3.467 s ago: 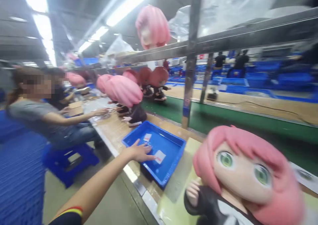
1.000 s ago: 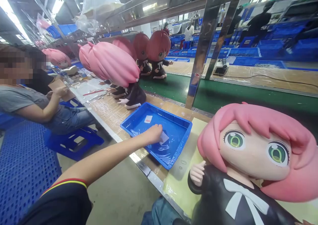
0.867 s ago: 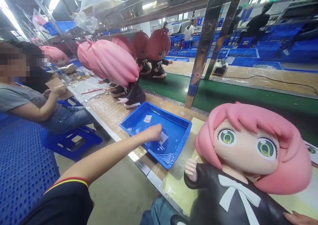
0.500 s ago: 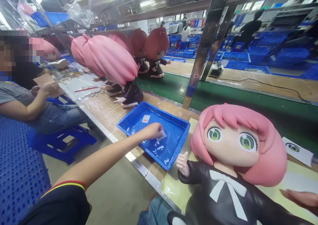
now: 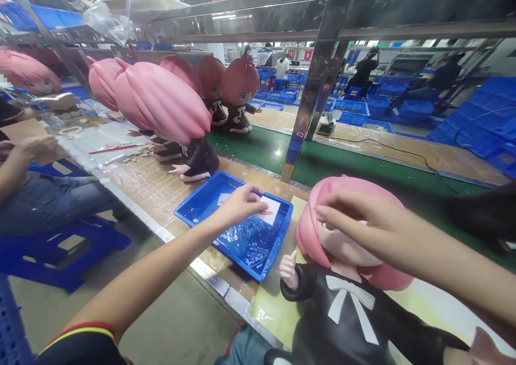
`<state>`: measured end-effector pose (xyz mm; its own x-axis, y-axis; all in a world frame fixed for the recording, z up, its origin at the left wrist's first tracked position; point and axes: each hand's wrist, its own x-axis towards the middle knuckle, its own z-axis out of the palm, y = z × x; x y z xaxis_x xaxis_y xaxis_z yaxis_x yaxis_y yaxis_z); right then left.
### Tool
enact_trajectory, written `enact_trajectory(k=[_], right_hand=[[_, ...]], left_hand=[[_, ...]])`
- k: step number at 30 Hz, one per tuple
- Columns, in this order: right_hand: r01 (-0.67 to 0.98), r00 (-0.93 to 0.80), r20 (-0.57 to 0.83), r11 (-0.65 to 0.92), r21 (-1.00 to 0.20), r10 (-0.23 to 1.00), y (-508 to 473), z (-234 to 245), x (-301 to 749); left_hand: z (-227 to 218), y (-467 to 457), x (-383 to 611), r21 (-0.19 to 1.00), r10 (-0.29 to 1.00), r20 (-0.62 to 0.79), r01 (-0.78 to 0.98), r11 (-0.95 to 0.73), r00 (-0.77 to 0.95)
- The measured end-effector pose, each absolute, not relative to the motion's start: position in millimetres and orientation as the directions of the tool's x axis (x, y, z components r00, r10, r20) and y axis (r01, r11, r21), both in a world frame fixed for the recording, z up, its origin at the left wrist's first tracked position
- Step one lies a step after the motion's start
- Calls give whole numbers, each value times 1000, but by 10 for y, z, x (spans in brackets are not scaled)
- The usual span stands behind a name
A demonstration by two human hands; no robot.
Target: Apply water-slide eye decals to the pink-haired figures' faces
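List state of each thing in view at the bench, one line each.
left hand: pinching white slip, lifted over the tray
right hand: flat on figure's face
figure: upright on yellow mat
blue tray: holds shallow water, second slip inside
row of figures: upright

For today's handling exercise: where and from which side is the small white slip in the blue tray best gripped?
Pinch the white slip at its near edge, from above and the left, as the left hand does: it is thin and flat over the blue tray, whose walls block low approaches.
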<state>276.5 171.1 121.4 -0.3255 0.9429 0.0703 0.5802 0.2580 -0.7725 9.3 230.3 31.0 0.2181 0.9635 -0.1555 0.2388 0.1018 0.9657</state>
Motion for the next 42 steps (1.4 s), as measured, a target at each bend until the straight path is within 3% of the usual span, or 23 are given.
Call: enact_trajectory(k=[3, 9, 15, 19, 25, 30, 38, 42], right_hand=[[704, -362, -128, 181, -687, 923, 1995, 1133, 2466], [672, -400, -303, 52, -738, 865, 2119, 1062, 2164], [547, -400, -272, -11, -837, 875, 2023, 1068, 2162], [514, -387, -235, -3, -858, 892, 1977, 1087, 2347], [491, -220, -170, -42, -870, 961, 1782, 1074, 2916], [450, -62, -173, -127, -884, 983, 1462, 1067, 3294], [148, 317, -95, -148, -978, 944, 1111, 793, 3816], [77, 356, -107, -143, -987, 928, 1038, 688, 3964]], left_hand=[[410, 2232, 136, 979, 970, -99, 197, 55, 223], [595, 2058, 182, 987, 970, 0, 155, -39, 245], [611, 2021, 223, 977, 969, 64, 183, -110, 239], [546, 2004, 225, 930, 964, 171, 291, -226, 202], [253, 2000, 280, 691, 865, 356, 523, -499, 354], [15, 1917, 568, 484, 728, 476, 544, -685, 494], [30, 1766, 797, 303, 607, 631, 567, -766, 483], [134, 1767, 886, 117, 424, 762, 540, -833, 489]])
